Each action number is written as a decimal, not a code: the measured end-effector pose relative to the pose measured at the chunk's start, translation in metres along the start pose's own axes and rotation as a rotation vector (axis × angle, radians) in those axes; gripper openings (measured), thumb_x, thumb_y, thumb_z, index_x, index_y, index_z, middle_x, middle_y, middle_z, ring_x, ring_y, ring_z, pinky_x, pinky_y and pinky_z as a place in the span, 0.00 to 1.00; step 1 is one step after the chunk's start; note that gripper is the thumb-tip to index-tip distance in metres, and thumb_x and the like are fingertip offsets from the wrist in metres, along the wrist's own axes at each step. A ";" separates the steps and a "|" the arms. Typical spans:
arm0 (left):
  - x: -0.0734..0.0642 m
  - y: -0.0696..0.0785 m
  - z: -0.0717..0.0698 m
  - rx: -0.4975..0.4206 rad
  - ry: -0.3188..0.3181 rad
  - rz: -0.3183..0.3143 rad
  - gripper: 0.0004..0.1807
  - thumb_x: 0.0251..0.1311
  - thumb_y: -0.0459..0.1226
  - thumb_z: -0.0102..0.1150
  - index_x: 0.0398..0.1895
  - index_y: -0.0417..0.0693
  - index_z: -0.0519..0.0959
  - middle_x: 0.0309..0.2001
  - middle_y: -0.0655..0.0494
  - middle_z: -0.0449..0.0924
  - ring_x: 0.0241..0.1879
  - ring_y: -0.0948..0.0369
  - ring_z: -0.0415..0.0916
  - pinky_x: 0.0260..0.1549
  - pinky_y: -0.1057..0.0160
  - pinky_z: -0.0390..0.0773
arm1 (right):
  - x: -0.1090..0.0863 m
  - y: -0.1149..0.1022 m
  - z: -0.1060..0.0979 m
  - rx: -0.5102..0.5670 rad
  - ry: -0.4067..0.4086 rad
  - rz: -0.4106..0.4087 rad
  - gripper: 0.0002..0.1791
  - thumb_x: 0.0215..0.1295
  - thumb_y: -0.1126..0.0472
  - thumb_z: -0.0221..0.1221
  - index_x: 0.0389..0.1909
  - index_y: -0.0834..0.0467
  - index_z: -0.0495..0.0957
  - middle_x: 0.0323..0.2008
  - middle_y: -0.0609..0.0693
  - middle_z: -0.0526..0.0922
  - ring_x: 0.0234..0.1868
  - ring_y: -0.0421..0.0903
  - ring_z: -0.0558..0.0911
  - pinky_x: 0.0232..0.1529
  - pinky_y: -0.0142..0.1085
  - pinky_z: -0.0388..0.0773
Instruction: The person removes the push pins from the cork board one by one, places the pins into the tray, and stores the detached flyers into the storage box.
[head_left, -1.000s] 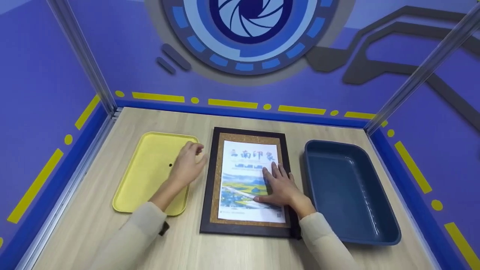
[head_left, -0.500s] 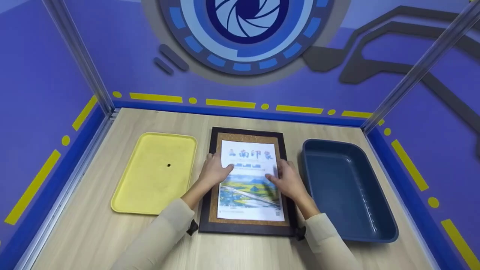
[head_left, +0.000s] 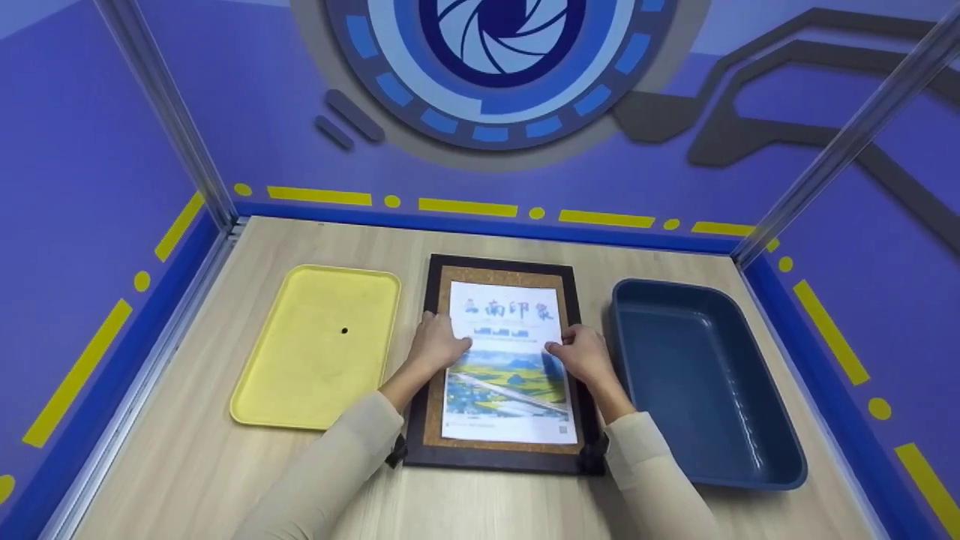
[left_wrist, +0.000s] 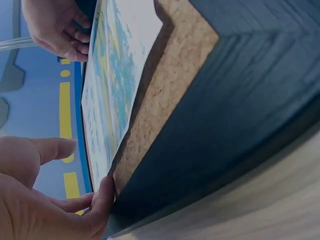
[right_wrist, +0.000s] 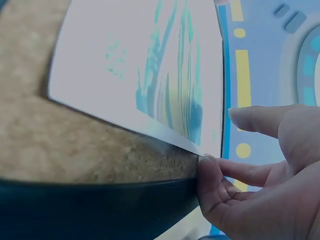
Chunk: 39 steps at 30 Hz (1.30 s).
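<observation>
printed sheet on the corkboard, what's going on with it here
A person has both hands at the printed sheet: the left hand touches its left edge, the right hand its right edge. It lies on a dark-framed corkboard, with cork showing around it. The board rests on a wooden table, between a yellow tray on the person's left and a dark blue bin on their right.

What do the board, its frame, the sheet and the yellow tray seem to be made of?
Board: cork, matte, by its brown speckled surface.
Frame: dark, perhaps wood, by grain-like streaks near its corner.
Sheet: smooth printed paper, apparently; its edge looks thin.
Yellow tray: likely plastic, smooth, by its even colour and rounded corners.
</observation>
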<state>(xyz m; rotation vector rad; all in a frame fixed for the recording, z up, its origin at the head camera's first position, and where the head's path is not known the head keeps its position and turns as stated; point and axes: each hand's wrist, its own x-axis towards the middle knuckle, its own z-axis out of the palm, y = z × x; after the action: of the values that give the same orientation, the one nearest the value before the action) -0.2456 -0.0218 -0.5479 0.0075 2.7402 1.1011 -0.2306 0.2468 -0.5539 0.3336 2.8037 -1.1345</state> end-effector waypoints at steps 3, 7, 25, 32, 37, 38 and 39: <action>0.003 0.000 0.002 0.006 -0.006 -0.022 0.22 0.67 0.37 0.66 0.56 0.27 0.80 0.63 0.31 0.74 0.53 0.44 0.77 0.52 0.47 0.80 | 0.002 -0.001 0.002 0.023 -0.021 0.030 0.24 0.67 0.58 0.69 0.55 0.71 0.77 0.47 0.64 0.83 0.46 0.56 0.81 0.47 0.49 0.80; 0.005 -0.004 0.005 -0.032 -0.005 -0.020 0.17 0.67 0.31 0.61 0.56 0.30 0.79 0.52 0.38 0.80 0.45 0.49 0.77 0.43 0.50 0.80 | 0.001 0.000 0.003 0.062 -0.022 0.050 0.24 0.68 0.59 0.69 0.56 0.70 0.76 0.46 0.62 0.81 0.45 0.55 0.80 0.45 0.46 0.78; 0.007 -0.026 -0.012 -0.429 0.016 0.182 0.10 0.73 0.30 0.59 0.54 0.38 0.78 0.48 0.45 0.80 0.49 0.51 0.80 0.50 0.52 0.81 | -0.014 0.018 -0.001 0.122 0.080 -0.152 0.24 0.69 0.59 0.69 0.58 0.70 0.78 0.46 0.61 0.84 0.47 0.55 0.83 0.51 0.50 0.80; 0.008 -0.032 -0.025 -0.644 -0.025 0.117 0.10 0.76 0.30 0.57 0.56 0.38 0.77 0.49 0.45 0.79 0.44 0.54 0.77 0.43 0.54 0.80 | -0.023 0.018 -0.009 0.272 -0.123 -0.074 0.19 0.74 0.60 0.63 0.58 0.69 0.78 0.44 0.57 0.83 0.46 0.51 0.79 0.46 0.41 0.75; 0.009 -0.030 -0.026 -0.724 -0.053 0.042 0.12 0.77 0.31 0.57 0.59 0.40 0.76 0.50 0.46 0.77 0.43 0.55 0.75 0.42 0.53 0.80 | -0.032 0.014 -0.015 0.397 -0.134 -0.097 0.05 0.75 0.67 0.59 0.43 0.66 0.81 0.38 0.55 0.84 0.40 0.49 0.79 0.41 0.37 0.74; 0.009 -0.028 -0.026 -0.727 -0.054 0.036 0.12 0.77 0.31 0.57 0.60 0.40 0.76 0.50 0.46 0.77 0.44 0.55 0.75 0.44 0.53 0.81 | -0.034 0.013 -0.018 0.386 -0.108 -0.108 0.05 0.75 0.67 0.59 0.42 0.66 0.81 0.37 0.55 0.84 0.39 0.49 0.79 0.40 0.37 0.75; 0.010 -0.025 -0.025 -0.732 -0.053 0.037 0.12 0.77 0.32 0.57 0.60 0.40 0.76 0.50 0.46 0.78 0.44 0.55 0.76 0.45 0.52 0.82 | -0.037 0.012 -0.022 0.370 -0.080 -0.119 0.05 0.75 0.67 0.59 0.42 0.65 0.81 0.37 0.55 0.84 0.39 0.49 0.79 0.39 0.37 0.75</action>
<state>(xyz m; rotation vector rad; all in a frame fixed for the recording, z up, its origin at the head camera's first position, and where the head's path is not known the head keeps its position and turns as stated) -0.2585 -0.0569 -0.5490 -0.0143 2.1416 1.9994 -0.1924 0.2645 -0.5398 0.1448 2.5646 -1.6558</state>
